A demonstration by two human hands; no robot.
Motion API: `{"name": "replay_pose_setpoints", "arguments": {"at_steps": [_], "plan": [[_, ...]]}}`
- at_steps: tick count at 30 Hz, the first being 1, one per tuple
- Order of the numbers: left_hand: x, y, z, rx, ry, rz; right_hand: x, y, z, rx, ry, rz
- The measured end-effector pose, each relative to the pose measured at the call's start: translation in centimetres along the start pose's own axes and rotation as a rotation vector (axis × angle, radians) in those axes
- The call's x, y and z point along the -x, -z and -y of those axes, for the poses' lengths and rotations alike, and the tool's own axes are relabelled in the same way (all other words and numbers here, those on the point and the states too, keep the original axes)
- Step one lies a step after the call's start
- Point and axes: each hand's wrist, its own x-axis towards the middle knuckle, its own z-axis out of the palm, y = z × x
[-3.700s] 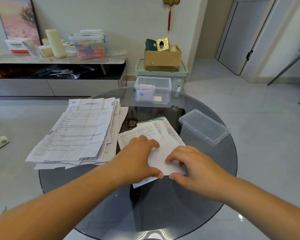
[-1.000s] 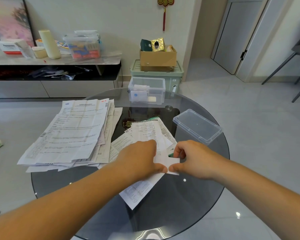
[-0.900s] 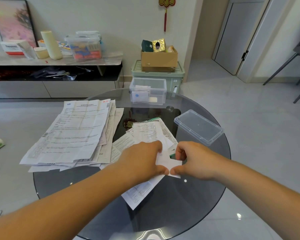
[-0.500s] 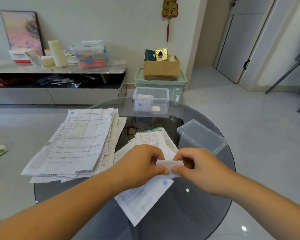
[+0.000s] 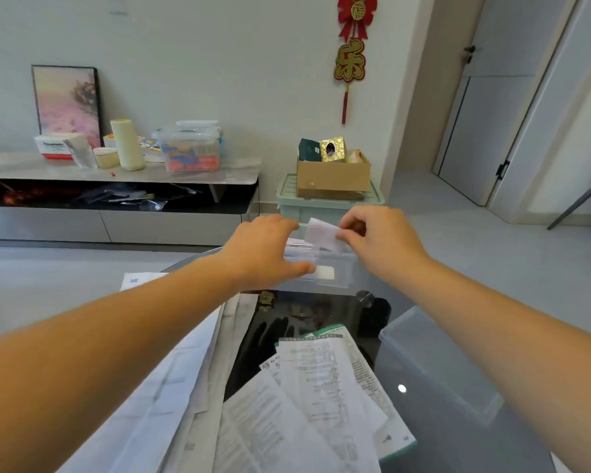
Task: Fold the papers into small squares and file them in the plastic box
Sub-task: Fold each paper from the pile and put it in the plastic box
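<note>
- Right hand (image 5: 379,244), at the end of a forearm that crosses the whole right side of the view, pinches a folded paper (image 5: 323,233) between thumb and curled fingers.
- Left hand (image 5: 263,254) reaches in from the other side. Its fingers are stretched out loosely over the left part of the plastic box (image 5: 342,268), its thumb lies along the box's front wall, and it grips nothing.
- The round, dark glass table (image 5: 458,448) carries everything.
- A big stack of unfolded printed sheets (image 5: 171,387) lies on its left half, under the left forearm.
- A smaller fan of loose printed slips (image 5: 321,387) lies in the middle, nearer the person, one of them with a green edge.
- The clear lid (image 5: 434,363) lies on the right, well apart from the box.
- The clear plastic box stands open at the far edge, with white folded papers standing inside it.
- The folded paper is a small white rectangle with a creased edge.
  - It is held on edge just above the box's open top, between the two hands.
  - Its long axis runs left to right and slopes down to the right.
  - The right end is in the pinch and the free end points at the left hand.
  - Whether its lower corner is past the rim cannot be told.
</note>
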Motion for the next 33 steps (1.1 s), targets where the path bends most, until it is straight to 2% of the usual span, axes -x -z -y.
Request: {"name": "replay_pose_setpoints", "arguments": {"at_steps": [4, 7, 15, 20, 33], "plan": [[-3.6, -1.5, 2.0, -0.227, -0.162, 0.122, -5.1, -2.9, -1.2, 0.064, -0.027, -0.058], [-5.1, -2.6, 2.6, -0.325, -0.235, 0.185, -6.8, -4.8, -1.6, 0.098, -0.047, -0.009], [-6.2, -4.5, 3.8, -0.305, -0.265, 0.237, -7.6, -7.0, -2.4, 0.137, -0.050, -0.022], [-7.1, -4.2, 3.4, -0.371, -0.270, 0.281, -7.8, -7.1, -2.1, 0.180, -0.050, 0.019], [-7.4, -3.9, 3.1, -0.338, -0.288, 0.325, -7.9, -7.1, -1.8, 0.233, -0.047, 0.067]]}}
